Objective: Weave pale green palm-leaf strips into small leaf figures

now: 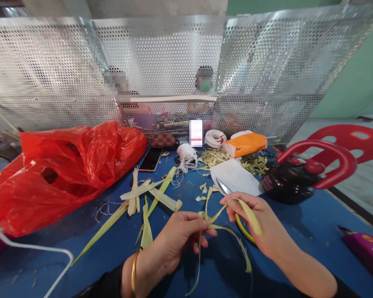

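Observation:
My left hand (177, 238) pinches thin pale-green leaf strips (225, 229) between thumb and fingers; a gold bangle (133, 269) circles that wrist. My right hand (257, 225) is closed on the same strips, with a wider strip lying over its fingers. A metal blade (223, 186) pokes out above the right fingers, and a yellow loop (244, 231) shows beneath that hand. More cut leaf strips (146, 198) lie scattered on the blue table (310, 219) ahead of my left hand.
A red plastic bag (68, 165) fills the left. Farther back lie a phone (151, 159), white thread (186, 155), an orange tissue pack (245, 145), tape roll (215, 138) and white paper (234, 176). A black pot with red handle (295, 178) stands right. People sit behind a perforated metal screen (174, 62).

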`<state>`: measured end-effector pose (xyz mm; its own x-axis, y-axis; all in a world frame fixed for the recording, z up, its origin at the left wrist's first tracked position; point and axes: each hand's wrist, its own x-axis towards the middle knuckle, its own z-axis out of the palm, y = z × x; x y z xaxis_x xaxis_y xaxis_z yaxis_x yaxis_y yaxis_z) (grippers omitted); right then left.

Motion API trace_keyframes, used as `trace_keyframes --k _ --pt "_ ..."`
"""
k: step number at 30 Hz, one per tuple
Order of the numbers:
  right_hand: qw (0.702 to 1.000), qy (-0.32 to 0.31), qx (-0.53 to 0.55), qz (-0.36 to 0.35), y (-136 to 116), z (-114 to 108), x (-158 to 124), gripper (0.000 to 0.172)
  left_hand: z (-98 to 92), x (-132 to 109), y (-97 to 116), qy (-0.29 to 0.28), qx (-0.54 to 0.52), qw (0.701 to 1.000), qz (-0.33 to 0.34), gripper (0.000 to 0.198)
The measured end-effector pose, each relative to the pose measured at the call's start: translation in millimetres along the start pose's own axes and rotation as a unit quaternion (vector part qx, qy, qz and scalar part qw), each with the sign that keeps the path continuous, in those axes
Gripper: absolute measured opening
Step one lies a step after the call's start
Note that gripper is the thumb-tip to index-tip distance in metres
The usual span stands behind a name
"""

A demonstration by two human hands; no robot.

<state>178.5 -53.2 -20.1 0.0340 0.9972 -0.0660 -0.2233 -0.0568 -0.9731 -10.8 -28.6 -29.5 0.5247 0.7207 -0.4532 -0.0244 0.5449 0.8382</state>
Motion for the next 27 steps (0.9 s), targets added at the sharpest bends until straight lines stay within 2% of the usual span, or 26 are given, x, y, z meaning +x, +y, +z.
trace_keyframes --k 2,4,8,10,12,15,19,23,27 --pt "0.997 0.048 -0.015 -0.056 1 0 0 0.016 -0.5 0 0 0.003 0.007 1.000 0.006 0.020" --pt "0.994 0.070 0.022 -0.081 0 0 1 0.017 -0.4 0 1 0.012 0.016 1.000 0.005 0.020" --pt "0.986 0.074 0.119 -0.091 -2 1 4 0.013 1.1 2 3 0.023 0.042 0.999 0.001 0.020" --pt "0.986 0.078 0.118 -0.089 -3 2 4 0.014 1.7 3 3 0.028 0.058 0.998 0.006 0.020" --pt "0.992 0.078 0.053 -0.085 -3 4 1 0.016 2.0 3 3 0.035 0.071 0.997 0.010 0.020" --pt "0.987 0.048 -0.131 -0.076 -4 5 -4 0.019 2.6 2 3 0.042 0.085 0.995 0.017 0.022" --pt "0.926 -0.031 -0.364 -0.100 -3 7 -9 0.021 3.9 1 3 0.048 0.106 0.993 0.028 0.025" --pt "0.880 -0.069 -0.456 -0.108 -5 9 -12 0.019 5.1 0 3 0.059 0.140 0.988 0.037 0.021" --pt "0.857 -0.066 -0.498 -0.111 -6 11 -13 0.018 6.0 0 2 0.062 0.177 0.981 0.045 0.019"
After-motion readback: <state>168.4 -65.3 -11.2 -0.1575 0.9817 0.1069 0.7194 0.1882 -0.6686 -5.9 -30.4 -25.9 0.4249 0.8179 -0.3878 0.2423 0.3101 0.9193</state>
